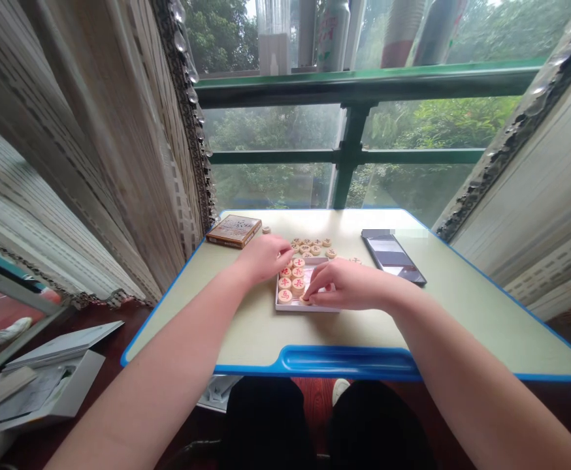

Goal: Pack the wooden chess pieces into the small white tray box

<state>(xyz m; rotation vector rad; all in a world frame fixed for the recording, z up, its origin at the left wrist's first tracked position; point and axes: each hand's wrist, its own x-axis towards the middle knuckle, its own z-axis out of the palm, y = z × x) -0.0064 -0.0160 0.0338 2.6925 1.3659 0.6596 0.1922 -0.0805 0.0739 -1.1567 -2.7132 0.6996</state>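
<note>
A shallow white box [332, 309] sits on the table, with round wooden Chinese chess pieces [285, 283] marked in red set in two columns along its left side. My right hand [347, 282] reaches into the box from the right. Its fingers are closed on a Chinese chess piece at the box's near edge, mostly covered by the fingertips. My left hand [264, 256] is at the far left corner of the box, fingers curled together over the top pieces; what they hold, if anything, is hidden. Beyond the box lie several loose pieces [315, 249].
A brown printed box lid [234, 230] lies at the table's far left, near a small stack of pieces [266, 230]. A phone [394, 258] lies to the right. The table [481, 320] has a blue rim and stands against a window with a green railing [364, 88].
</note>
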